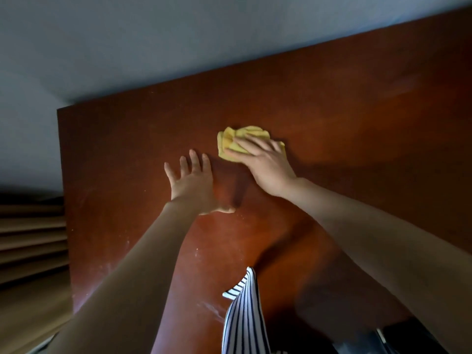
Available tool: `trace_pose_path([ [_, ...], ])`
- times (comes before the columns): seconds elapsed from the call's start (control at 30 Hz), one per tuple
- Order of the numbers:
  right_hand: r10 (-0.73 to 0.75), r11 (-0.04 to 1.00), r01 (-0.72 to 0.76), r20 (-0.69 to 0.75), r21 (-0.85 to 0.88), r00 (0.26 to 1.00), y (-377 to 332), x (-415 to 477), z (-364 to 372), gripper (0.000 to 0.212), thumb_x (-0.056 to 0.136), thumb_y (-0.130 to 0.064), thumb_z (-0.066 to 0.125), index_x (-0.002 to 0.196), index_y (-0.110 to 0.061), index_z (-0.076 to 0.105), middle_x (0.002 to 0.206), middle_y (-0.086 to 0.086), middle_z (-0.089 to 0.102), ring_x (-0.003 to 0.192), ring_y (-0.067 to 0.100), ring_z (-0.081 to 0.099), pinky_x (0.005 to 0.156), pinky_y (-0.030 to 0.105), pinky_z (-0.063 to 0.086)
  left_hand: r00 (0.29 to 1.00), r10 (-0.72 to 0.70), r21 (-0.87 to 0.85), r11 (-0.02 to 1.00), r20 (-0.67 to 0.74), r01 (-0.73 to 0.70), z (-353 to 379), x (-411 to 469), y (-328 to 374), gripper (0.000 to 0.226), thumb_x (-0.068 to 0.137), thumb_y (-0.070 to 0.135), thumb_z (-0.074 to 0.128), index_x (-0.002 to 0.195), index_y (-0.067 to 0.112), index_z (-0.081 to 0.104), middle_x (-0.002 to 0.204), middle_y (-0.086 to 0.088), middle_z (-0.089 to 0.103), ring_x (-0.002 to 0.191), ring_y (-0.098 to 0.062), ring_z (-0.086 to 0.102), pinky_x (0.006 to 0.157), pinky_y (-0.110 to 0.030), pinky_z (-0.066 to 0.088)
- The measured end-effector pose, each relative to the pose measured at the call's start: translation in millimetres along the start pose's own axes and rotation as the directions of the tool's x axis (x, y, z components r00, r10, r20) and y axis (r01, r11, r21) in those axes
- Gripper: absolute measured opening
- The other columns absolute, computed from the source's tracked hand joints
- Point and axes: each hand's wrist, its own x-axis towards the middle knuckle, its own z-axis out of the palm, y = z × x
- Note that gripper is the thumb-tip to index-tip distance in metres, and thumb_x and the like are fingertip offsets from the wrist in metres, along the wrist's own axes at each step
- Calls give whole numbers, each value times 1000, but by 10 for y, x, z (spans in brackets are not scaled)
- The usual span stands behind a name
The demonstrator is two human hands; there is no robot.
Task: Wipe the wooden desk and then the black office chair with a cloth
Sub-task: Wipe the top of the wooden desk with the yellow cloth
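A reddish-brown wooden desk [344, 118] fills most of the view, with pale dust streaks near its front. A crumpled yellow cloth [231, 139] lies on the desktop near the middle. My right hand [265, 164] presses flat on the cloth with straight, spread fingers. My left hand [192, 182] rests flat on the bare wood just left of the cloth, fingers spread, holding nothing. A dark shape at the bottom right corner, perhaps the black office chair [398, 338], is only partly visible.
A grey wall [153, 47] runs behind the desk's far edge. Brown wooden steps or slats [30, 238] lie beyond the desk's left edge. A striped black-and-white piece of clothing [244, 315] hangs over the desk's front.
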Motion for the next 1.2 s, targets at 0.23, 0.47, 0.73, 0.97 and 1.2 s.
trace_pose_path([
  [0.23,-177,984,176,-31,-25,984,-286,-1105,140,53,81,-7,56,125,-37,59,136,-7,53,127,21,48,93,37,30,999,14,98,995,45,-18,-56,-57,-16,145,53,77,69,147,8,-17,156,-18,-17,144,-37,-6,109,-65,-3],
  [0.47,-510,844,535,267,-24,817,98,-1502,70,60,88,-9,30,136,-43,44,148,-12,37,136,14,35,105,41,36,1000,23,179,983,21,-26,-27,-106,-6,146,54,78,67,146,4,-18,155,-23,-14,144,-40,-2,109,-65,0],
  [0.73,-141,989,144,134,-14,981,534,-618,-180,53,94,-3,51,135,-38,48,148,-9,37,138,17,31,105,45,27,1000,-16,193,981,-14,18,60,-65,13,148,52,78,68,145,3,-19,155,-23,-13,144,-39,-1,108,-65,-1],
  [0.97,114,992,-112,-33,53,993,693,398,-262,44,98,-13,43,137,-33,47,149,-2,37,137,24,31,107,44,26,999,-6,205,979,-37,13,111,-14,37,149,52,79,66,143,0,-21,153,-27,-12,143,-44,1,108,-66,-1],
  [1.2,399,916,-387,-144,105,905,610,1187,-162,48,98,-13,36,139,-38,41,151,-4,33,139,22,26,110,40,21,999,-2,206,978,-53,13,150,19,30,151,52,80,64,140,-3,-25,152,-29,-13,142,-46,2,107,-67,-1],
])
